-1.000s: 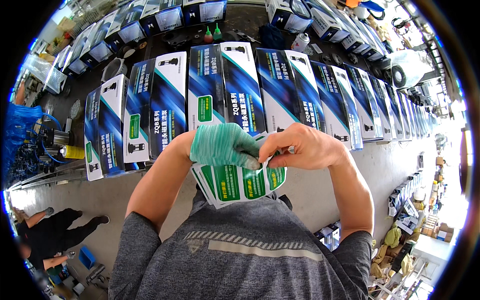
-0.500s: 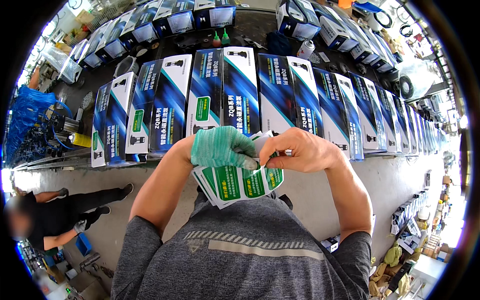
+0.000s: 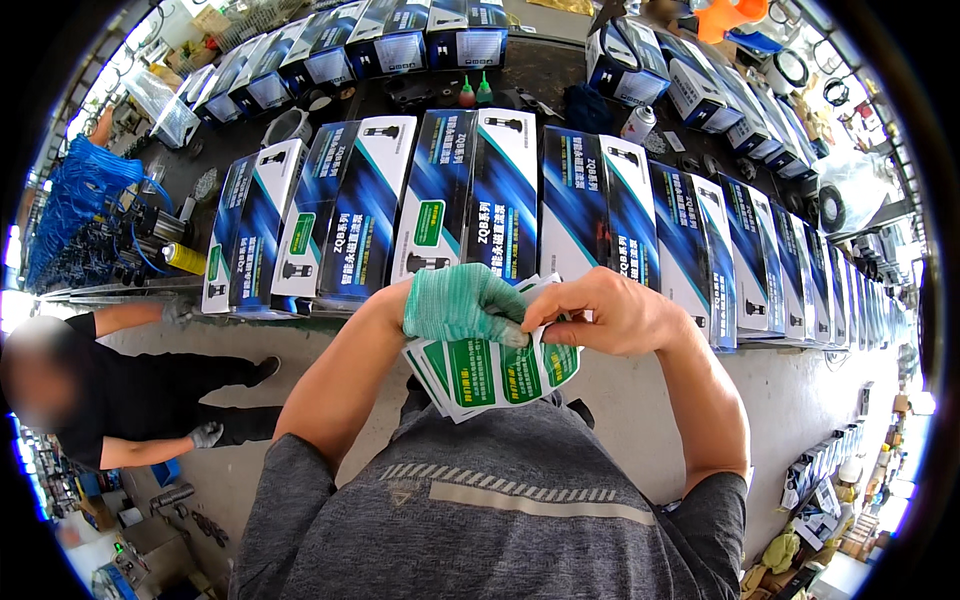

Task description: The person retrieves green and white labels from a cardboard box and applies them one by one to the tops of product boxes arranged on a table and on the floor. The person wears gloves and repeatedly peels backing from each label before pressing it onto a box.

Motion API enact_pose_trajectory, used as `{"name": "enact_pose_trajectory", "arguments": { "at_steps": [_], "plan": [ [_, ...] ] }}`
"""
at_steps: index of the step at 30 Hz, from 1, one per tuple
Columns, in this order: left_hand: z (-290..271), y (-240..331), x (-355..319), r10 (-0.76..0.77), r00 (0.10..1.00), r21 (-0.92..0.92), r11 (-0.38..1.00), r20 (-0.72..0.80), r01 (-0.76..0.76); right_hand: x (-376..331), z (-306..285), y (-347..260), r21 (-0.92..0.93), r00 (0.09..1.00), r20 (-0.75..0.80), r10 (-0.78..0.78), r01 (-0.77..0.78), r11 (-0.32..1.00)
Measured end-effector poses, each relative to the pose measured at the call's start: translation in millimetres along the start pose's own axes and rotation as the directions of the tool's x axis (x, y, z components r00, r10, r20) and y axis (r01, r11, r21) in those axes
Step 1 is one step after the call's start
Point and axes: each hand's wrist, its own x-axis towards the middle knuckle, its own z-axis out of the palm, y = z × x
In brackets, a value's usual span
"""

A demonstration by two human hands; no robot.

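Observation:
In front of my chest, my left hand [image 3: 462,306], in a green knitted glove, grips a fanned stack of white sticker sheets [image 3: 474,376] printed with green labels. My bare right hand [image 3: 612,314] pinches thumb and forefinger together at the sheets' upper right edge. Whether a label has lifted there is hard to see. Just beyond my hands stands a row of blue, white and black boxes [image 3: 508,200]. A green label [image 3: 430,222] sits on the box ahead of my left hand, and two boxes farther left carry similar ones.
The boxes stand along a dark workbench [image 3: 385,88]; more boxes [image 3: 468,40] line its far side. Small dropper bottles [image 3: 484,94] and a spray can [image 3: 638,124] stand between. Blue tubing [image 3: 85,205] lies at the left. Another person [image 3: 120,370] is by the bench on the left.
The view has shifted, so the boxes appear farther right. My hands keep their hold on the sheets, fingers barely moved. The person at the left has come closer, one hand now at the bench edge.

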Motion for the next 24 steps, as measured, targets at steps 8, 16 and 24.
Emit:
{"name": "enact_pose_trajectory", "arguments": {
  "at_steps": [8,16,24],
  "plan": [
    [3,-5,-3,-0.024,0.999,-0.033,0.999,-0.027,0.023,4,-3,7,0.003,1.0,0.015,0.0,0.0,1.0],
    [-2,-4,-6,-0.088,0.994,-0.046,0.995,-0.059,0.086,2,-5,26,0.008,0.998,-0.002,-0.057,0.057,0.998],
    [2,-19,-7,-0.21,0.965,-0.155,0.97,-0.158,0.186,8,2,14,-0.093,0.912,-0.227,-0.342,0.329,0.94]
  ]
}}
